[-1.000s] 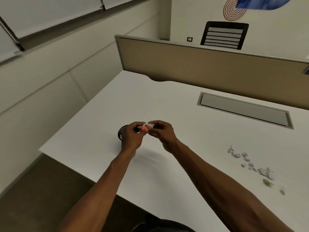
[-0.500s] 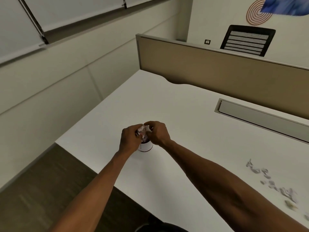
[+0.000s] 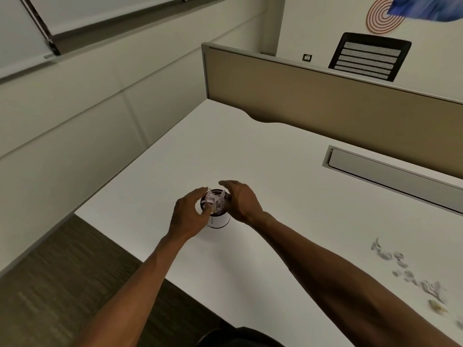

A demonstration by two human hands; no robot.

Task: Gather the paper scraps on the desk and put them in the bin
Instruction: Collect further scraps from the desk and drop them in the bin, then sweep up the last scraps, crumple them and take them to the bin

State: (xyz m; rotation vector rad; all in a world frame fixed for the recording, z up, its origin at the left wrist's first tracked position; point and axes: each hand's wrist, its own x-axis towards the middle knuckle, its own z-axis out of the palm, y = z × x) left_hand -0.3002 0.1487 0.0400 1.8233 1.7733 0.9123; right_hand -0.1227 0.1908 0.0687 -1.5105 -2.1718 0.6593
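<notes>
A small white cylindrical bin point(image 3: 219, 219) with a dark rim stands on the white desk point(image 3: 275, 196) near its left front corner. Crumpled paper scraps point(image 3: 213, 199) fill its mouth. My left hand point(image 3: 191, 213) hovers at the bin's left side with fingers loosely spread, holding nothing. My right hand point(image 3: 240, 200) sits at the bin's right side, fingers relaxed and apart over the rim. Several loose paper scraps point(image 3: 411, 274) lie scattered on the desk at the far right.
A beige partition panel point(image 3: 325, 101) runs along the desk's back edge. A grey cable-tray lid point(image 3: 390, 171) is set into the desk at the right. A black chair back point(image 3: 369, 57) rises behind the partition. Dark carpet point(image 3: 62, 284) lies left of the desk.
Both hands held a wad of scraps together above the bin; now the fingers have spread apart and the scraps sit in the bin's mouth. The view has shifted leftward.
</notes>
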